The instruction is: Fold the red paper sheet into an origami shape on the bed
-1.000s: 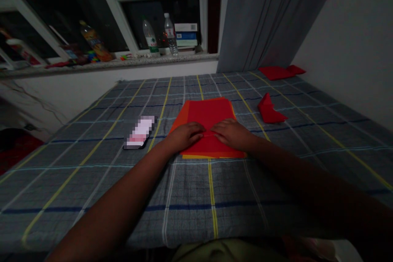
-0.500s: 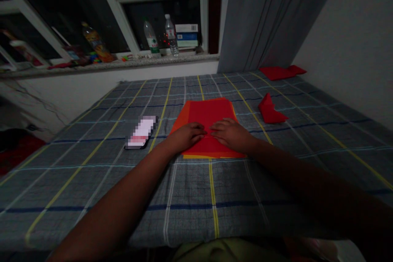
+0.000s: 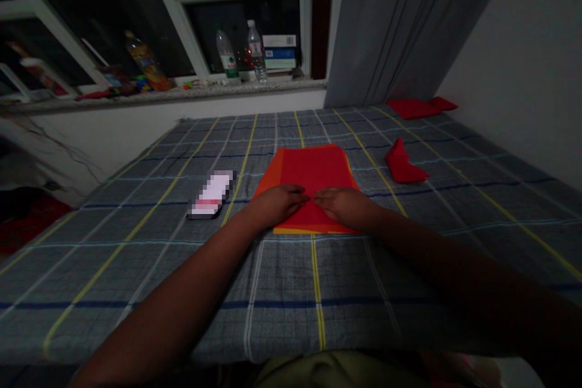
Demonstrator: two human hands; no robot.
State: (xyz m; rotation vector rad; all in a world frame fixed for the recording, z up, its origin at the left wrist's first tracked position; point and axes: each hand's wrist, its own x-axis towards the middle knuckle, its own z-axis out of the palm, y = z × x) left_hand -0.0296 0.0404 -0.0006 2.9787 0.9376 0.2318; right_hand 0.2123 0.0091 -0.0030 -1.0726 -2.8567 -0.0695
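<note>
A stack of red paper (image 3: 313,163), with orange and yellow sheets showing at its edges, lies flat on the checked cloth (image 3: 182,267). My left hand (image 3: 279,203) rests on the left half of the stack, fingers stretched out toward the middle. From the other side my right hand (image 3: 348,205) lies low over the paper, its fingers extended and close together. The two sets of fingertips nearly meet at the centre of the red sheet. Whether a small fold sits under them is hard to make out in the dim light.
Left of the stack lies a phone (image 3: 211,195) with a blurred screen. A folded red paper shape (image 3: 403,162) stands to the right, and more red paper (image 3: 416,108) lies at the far right. Bottles (image 3: 228,57) and boxes (image 3: 279,51) line the windowsill (image 3: 273,86).
My right hand's fingers have drawn lower and closer together on the sheet. The left hand stays nearly in place, and the whole view has shifted slightly.
</note>
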